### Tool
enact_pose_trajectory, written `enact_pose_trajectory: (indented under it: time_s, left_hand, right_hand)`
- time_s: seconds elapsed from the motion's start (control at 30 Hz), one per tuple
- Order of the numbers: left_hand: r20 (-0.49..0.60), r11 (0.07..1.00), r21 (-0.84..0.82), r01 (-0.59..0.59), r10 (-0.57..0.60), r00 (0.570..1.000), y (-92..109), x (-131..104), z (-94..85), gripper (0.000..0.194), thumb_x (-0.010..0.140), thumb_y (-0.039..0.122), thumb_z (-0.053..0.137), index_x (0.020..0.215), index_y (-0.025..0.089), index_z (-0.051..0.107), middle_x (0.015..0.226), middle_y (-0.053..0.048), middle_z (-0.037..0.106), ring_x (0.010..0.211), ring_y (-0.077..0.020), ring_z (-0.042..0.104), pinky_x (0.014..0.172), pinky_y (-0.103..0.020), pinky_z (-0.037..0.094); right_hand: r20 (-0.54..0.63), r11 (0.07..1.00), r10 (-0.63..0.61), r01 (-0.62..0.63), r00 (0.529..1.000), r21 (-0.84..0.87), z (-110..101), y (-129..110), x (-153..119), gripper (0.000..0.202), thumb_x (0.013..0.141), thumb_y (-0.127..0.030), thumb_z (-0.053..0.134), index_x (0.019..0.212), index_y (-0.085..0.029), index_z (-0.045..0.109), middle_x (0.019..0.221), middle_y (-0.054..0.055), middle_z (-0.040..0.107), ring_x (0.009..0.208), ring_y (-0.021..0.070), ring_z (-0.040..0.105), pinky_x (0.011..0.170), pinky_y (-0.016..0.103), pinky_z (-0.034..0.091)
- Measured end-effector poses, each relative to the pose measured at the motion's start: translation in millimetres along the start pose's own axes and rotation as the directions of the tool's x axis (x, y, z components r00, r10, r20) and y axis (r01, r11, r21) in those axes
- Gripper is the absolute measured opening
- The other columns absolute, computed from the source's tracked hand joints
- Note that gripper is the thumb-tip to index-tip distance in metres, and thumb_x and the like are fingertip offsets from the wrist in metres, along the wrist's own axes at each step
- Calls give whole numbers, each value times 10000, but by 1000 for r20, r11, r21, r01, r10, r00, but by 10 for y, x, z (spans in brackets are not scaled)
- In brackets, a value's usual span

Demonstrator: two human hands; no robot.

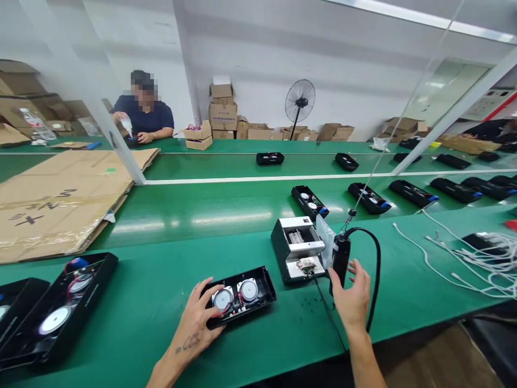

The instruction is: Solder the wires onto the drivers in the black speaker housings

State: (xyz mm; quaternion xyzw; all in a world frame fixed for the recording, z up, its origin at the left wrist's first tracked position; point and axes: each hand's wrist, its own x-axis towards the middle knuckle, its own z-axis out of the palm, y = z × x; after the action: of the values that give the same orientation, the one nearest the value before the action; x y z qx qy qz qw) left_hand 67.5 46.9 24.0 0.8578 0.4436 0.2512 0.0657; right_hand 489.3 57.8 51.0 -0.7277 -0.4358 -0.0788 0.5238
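Observation:
On the green mat in front of me lies a black speaker housing (262, 285) with two round silver drivers and red wires showing in its open side. My left hand (197, 318) grips its left end, with fingers over the near driver and the edge. A black electric screwdriver (341, 256) hangs upright from a cord at the right. My right hand (353, 293) is beside it, fingers apart and the thumb close against its body; whether they touch I cannot tell. Between both hands, further back, stands a black and silver screw feeder (299, 250).
More speaker housings stand at left (86, 307) and along the green conveyor (210, 207). White cables (484, 269) lie tangled at right. Flat cardboard (60, 199) covers the left back. A co-worker (143, 116) sits across, near an open carton (200, 137). A standing fan (299, 102) is behind.

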Motion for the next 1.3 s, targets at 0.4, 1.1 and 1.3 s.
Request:
enact_pose_trajectory:
  time_s: [0.4,1.1,1.3]
  left_hand:
    - [-141,994,57,-95,102,985,-267,49,253,108,763,236,793,672,258,739,1495,-88,656,1462,-419,501,1068,-571,595]
    - [-136,999,17,-50,51,989,-134,140,286,85,771,215,799,706,255,760,1533,-67,631,1494,-429,464,1120,-593,554]
    - [-133,999,1,39,-39,990,43,171,266,134,708,134,823,683,244,751,1641,-46,538,1513,-438,448,1134,-614,554]
  right_hand:
    - [119,734,186,-218,975,643,-67,-371,241,418,849,-471,804,1057,-263,507,562,-125,525,440,153,507,536,331,438]
    - [444,722,7,-312,896,617,94,-977,88,468,829,-503,833,1115,-188,640,554,-81,591,457,164,549,535,342,500]
    - [442,563,-96,-317,892,763,4,-1156,-81,392,891,-416,844,1142,-262,586,598,-88,603,464,160,556,502,310,477]
